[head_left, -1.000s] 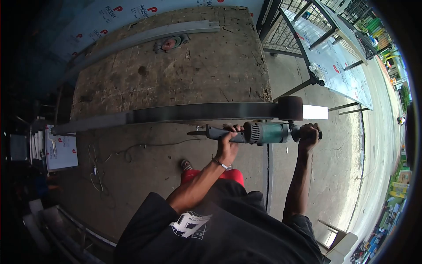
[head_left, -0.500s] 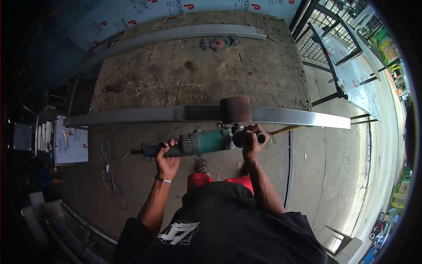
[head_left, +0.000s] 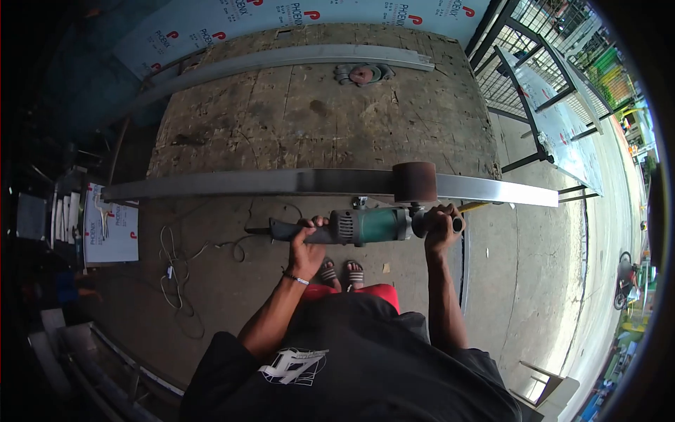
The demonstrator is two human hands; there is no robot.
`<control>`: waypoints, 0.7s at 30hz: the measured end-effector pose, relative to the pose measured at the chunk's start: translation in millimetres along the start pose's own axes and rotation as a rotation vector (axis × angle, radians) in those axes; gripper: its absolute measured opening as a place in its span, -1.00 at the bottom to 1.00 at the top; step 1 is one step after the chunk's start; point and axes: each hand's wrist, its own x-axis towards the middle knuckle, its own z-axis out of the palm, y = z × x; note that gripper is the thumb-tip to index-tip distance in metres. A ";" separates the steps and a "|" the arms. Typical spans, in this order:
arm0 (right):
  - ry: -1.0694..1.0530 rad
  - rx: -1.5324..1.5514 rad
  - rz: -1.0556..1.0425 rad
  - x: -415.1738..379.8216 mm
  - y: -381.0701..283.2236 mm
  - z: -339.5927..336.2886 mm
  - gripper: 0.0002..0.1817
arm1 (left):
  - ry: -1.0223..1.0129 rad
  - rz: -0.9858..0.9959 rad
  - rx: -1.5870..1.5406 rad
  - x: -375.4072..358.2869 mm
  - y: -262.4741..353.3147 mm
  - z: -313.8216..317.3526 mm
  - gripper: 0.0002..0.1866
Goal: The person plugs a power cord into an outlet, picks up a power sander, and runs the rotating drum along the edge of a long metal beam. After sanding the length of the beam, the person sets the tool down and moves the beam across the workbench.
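Observation:
A green and black power sander (head_left: 376, 225) lies level across the front of my body. My left hand (head_left: 306, 247) is wrapped round its black rear handle. At the other end my right hand (head_left: 442, 231) grips the side handle, a tube with a round open end. The sander's brown abrasive drum (head_left: 415, 182) rests over a long metal bar (head_left: 344, 182), which runs along the near edge of the workbench. To the right of the drum the bar shines brightly; to the left it looks duller.
On the worn wooden workbench (head_left: 281, 112) lie long metal lengths (head_left: 309, 55) and a small tool with a reddish disc (head_left: 362, 74). A cord (head_left: 169, 271) trails over the floor at left. A metal frame with film-covered panels (head_left: 555, 119) stands at right.
The sander, with both my hands on it, has slid to the right along the metal bar. My view has shifted slightly, and both sandalled feet now show.

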 end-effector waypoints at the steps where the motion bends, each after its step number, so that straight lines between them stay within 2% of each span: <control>1: 0.017 -0.002 -0.006 10.3 -7.2 -21.5 -0.75 | -0.037 -0.020 0.009 4.2 -22.2 5.0 -0.85; 5: 0.087 0.029 -0.011 38.8 -32.8 -86.2 -0.79 | -0.052 -0.097 0.002 36.1 -97.6 13.0 -0.86; 10: 0.102 -0.028 -0.008 44.2 -36.2 -93.4 -0.77 | -0.085 -0.116 0.001 44.8 -99.8 20.1 -0.87; 11: 0.014 -0.027 -0.031 39.3 -28.9 -87.6 -0.77 | -0.089 -0.098 -0.007 41.8 -87.0 15.6 -0.87; 12: 0.059 -0.077 0.010 30.4 -26.4 -67.5 -0.77 | -0.093 -0.080 -0.016 39.1 -71.6 9.5 -0.87; 14: -0.013 -0.079 -0.045 13.6 -0.6 -38.9 -0.77 | -0.085 -0.084 -0.004 27.9 -29.8 -2.3 -0.87; 17: -0.070 -0.062 -0.097 -17.3 23.9 38.0 -0.78 | -0.032 -0.059 -0.011 21.0 46.5 -34.7 -0.88; 18: 0.026 -0.066 -0.031 -30.1 32.0 64.3 -0.76 | -0.026 -0.057 -0.023 15.9 75.2 -43.1 -0.88; 21: -0.004 -0.115 -0.053 -69.0 62.2 146.8 -0.76 | 0.022 0.022 0.001 0.8 161.4 -68.9 -0.87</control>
